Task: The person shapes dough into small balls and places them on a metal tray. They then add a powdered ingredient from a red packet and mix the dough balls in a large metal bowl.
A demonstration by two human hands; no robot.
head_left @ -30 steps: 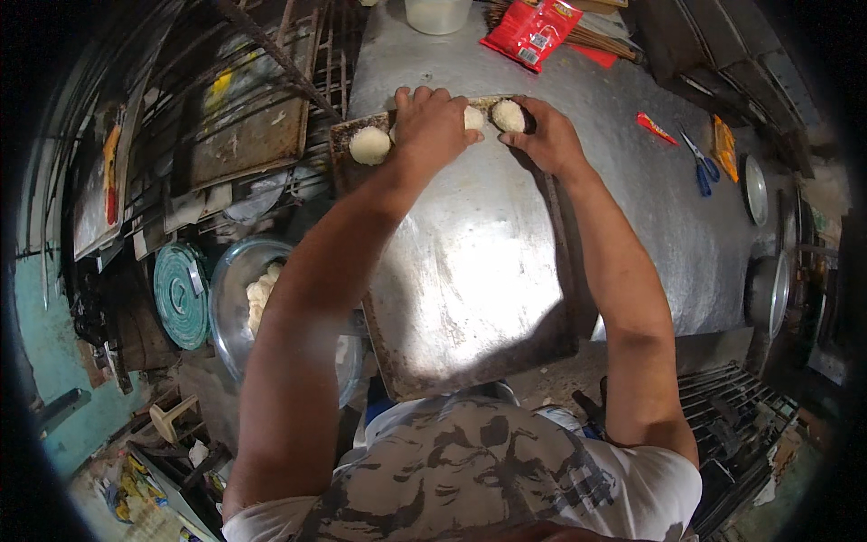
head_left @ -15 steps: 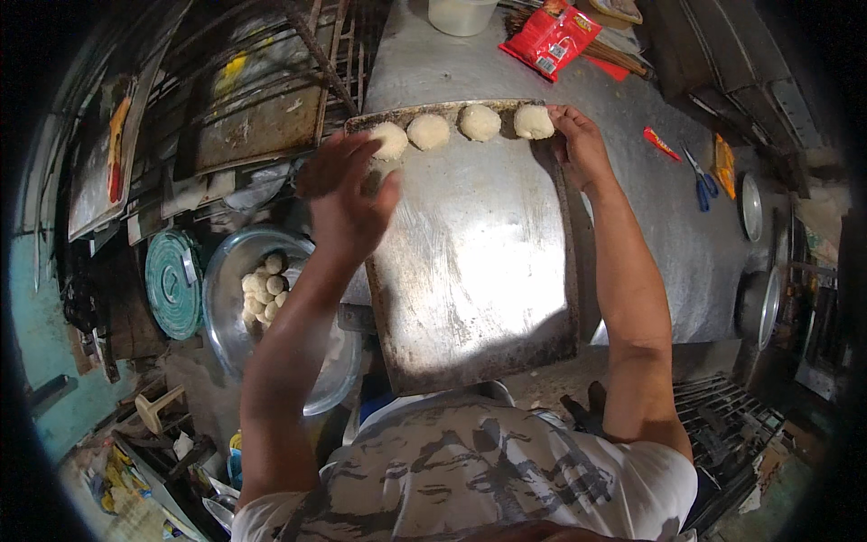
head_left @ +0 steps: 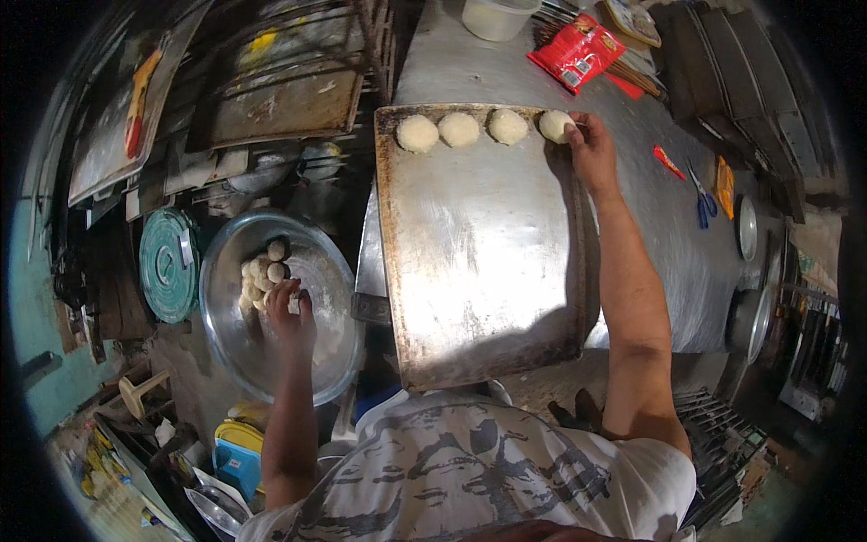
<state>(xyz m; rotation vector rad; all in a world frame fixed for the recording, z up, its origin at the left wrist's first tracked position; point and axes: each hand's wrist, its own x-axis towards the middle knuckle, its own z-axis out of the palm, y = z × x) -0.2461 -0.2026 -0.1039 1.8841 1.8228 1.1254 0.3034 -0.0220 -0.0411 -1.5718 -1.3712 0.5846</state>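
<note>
A worn metal baking tray (head_left: 479, 262) lies in front of me. Along its far edge sits a row of pale, rough dough balls (head_left: 459, 130). At the right end of that row, the thumb and fingers of my right hand (head_left: 592, 149) grip the edge of the last dough ball (head_left: 556, 126). My left hand (head_left: 291, 314) is down in a wide metal basin (head_left: 332, 271), left of the tray. Its fingers are apart beside a heap of smaller dough balls (head_left: 257, 275); whether they touch one is hard to tell.
A metal table (head_left: 632, 226) bears a red packet (head_left: 578, 52), blue-handled scissors (head_left: 701, 194) and a white tub (head_left: 499, 18). Racks with used trays (head_left: 289, 113) stand at the left. A green round lid (head_left: 169, 264) is beside the basin.
My left hand has left the left end of the row on the tray and dropped into the basin. My right hand stays at the last dough ball. The view has shifted slightly.
</note>
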